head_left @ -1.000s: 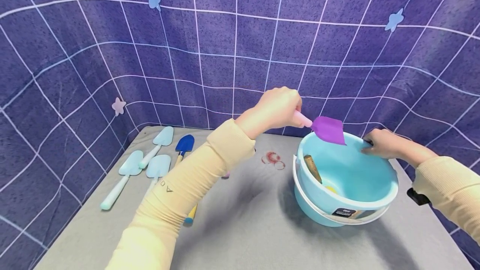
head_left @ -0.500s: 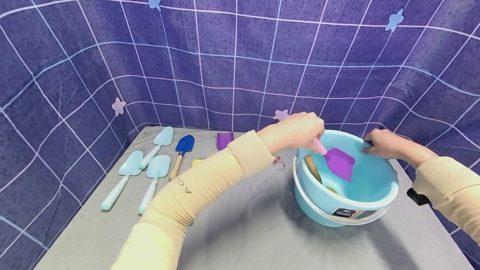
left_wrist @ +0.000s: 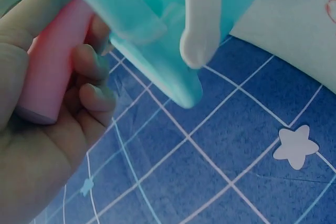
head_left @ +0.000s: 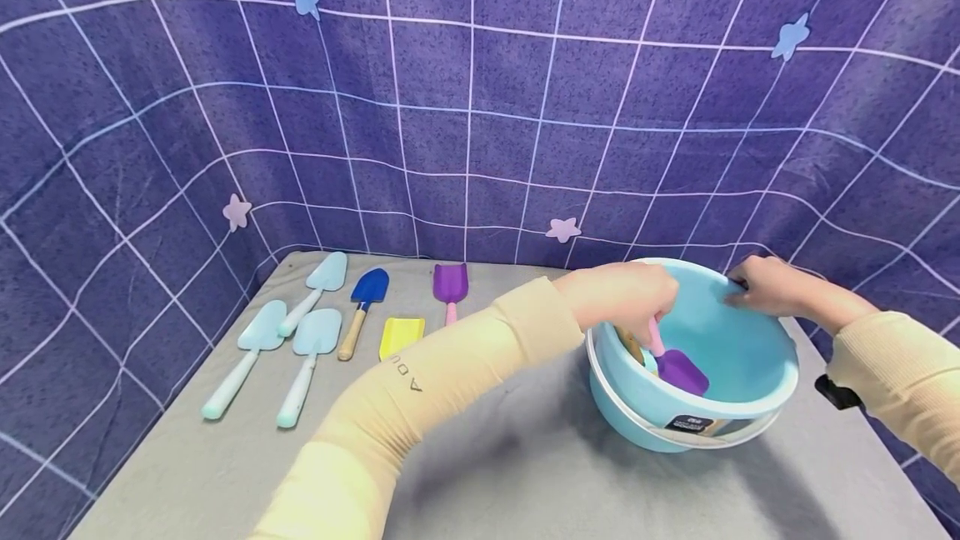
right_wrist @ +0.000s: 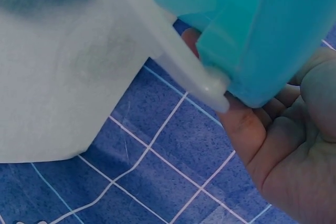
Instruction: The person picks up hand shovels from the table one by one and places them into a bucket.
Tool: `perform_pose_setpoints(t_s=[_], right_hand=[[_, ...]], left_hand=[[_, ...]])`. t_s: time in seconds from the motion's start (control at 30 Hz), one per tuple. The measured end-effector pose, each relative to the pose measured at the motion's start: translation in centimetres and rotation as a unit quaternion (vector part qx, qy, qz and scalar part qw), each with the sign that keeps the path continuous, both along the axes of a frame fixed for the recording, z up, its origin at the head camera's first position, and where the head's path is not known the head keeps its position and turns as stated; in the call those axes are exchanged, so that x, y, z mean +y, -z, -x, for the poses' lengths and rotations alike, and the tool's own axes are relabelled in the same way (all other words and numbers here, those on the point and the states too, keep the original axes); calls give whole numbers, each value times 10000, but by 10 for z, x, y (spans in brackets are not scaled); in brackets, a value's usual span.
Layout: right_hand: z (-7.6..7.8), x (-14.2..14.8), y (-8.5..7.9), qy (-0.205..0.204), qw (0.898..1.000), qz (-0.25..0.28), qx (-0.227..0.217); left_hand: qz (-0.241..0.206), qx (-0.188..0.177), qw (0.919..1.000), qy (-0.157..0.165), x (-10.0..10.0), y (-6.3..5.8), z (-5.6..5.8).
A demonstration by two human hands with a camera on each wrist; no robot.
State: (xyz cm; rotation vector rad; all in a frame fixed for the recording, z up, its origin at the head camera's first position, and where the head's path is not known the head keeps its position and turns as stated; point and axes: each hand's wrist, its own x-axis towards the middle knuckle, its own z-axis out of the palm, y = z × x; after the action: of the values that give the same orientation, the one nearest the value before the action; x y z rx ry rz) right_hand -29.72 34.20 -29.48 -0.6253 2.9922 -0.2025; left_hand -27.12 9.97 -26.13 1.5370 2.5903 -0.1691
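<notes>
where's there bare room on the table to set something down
Bare table shows in front, between left sleeve and bucket, and at the rear, between the flat-lying purple shovel and bucket. Crowded: the left part, with trowels and yellow scoop, and inside the bucket around the left hand.

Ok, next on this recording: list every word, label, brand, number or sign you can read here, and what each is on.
"You": dark script near the top right of the blue-purple cloth in the head view.
Black label on the light blue bucket: pale print, too small to read.
Dark lettering on the left sleeve: turned and partly lost in the fabric; I can't read it surely.
</notes>
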Motion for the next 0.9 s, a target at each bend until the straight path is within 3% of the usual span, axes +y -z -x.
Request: perform_pose_setpoints(t_s=[0.43, 0.6, 0.9], right_hand=[[-1, -1, -2, 8, 10000, -8, 55], [-2, -1, -2, 15, 10000, -14, 13], [-1, -2, 0, -38, 10000, 6, 64]], left_hand=[[636, -112, 9978, -171, 16, 26, -1], [689, -231, 9972, -175, 17, 33, -2], [872, -256, 9948, -457, 24, 44, -1]])
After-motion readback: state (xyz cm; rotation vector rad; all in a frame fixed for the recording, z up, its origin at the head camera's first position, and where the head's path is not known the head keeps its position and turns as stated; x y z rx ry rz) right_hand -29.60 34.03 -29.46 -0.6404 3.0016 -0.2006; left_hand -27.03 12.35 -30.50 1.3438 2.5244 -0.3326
